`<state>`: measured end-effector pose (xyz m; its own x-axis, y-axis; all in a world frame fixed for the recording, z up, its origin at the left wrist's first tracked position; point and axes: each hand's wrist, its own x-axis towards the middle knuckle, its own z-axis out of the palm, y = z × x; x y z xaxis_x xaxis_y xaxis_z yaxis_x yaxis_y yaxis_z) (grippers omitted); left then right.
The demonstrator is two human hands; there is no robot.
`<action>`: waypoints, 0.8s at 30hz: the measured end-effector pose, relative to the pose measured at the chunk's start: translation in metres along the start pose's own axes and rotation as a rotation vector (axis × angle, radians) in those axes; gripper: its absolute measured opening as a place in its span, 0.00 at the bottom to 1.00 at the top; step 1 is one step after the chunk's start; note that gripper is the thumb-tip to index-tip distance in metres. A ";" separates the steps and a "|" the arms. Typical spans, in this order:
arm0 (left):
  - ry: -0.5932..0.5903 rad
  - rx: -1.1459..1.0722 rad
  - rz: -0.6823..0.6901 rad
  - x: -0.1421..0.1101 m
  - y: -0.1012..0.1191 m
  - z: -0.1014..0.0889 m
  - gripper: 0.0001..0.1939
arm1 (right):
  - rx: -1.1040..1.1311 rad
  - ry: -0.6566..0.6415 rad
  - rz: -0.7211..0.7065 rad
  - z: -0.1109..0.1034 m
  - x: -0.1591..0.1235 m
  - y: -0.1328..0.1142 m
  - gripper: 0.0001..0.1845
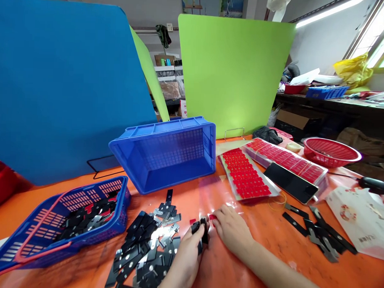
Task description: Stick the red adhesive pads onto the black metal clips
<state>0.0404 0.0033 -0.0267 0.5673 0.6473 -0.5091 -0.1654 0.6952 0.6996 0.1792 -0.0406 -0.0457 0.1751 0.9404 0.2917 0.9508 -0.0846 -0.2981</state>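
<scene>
My left hand (188, 255) is closed around a few small black flat metal pieces (204, 230), held up on edge above the orange table. Just to its right, my right hand (233, 228) has its fingertips together on a small red sticker (212, 217). Another red bit (192, 221) shows just beyond the left thumb. Left of my left hand lies a loose pile of black and silver metal pieces (147, 251). A sheet of red stickers (246, 173) rests beyond my right hand.
A blue bin (165, 176) lies tipped on its side. At left, a blue basket (113, 229) holds black and red pieces. A phone (290, 181) leans on bundled red sheets (286, 158). More metal pieces (324, 232), a white bag (362, 217) and a red basket (332, 151) sit right.
</scene>
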 end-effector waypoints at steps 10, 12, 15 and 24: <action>0.027 0.067 0.030 0.002 0.000 0.003 0.16 | 0.013 0.035 0.035 0.007 0.006 0.002 0.07; 0.046 0.078 0.032 0.003 -0.001 0.002 0.16 | -0.015 0.028 -0.018 0.007 0.003 0.001 0.07; 0.041 0.090 0.061 0.004 -0.003 -0.002 0.17 | -0.038 0.025 -0.075 0.004 -0.002 0.000 0.07; -0.002 0.132 0.092 0.005 -0.004 -0.005 0.18 | -0.143 0.031 -0.149 0.002 -0.002 0.009 0.06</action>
<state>0.0400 0.0055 -0.0344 0.5563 0.7055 -0.4391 -0.1095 0.5861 0.8028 0.1871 -0.0426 -0.0504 0.0353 0.9356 0.3513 0.9929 0.0070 -0.1185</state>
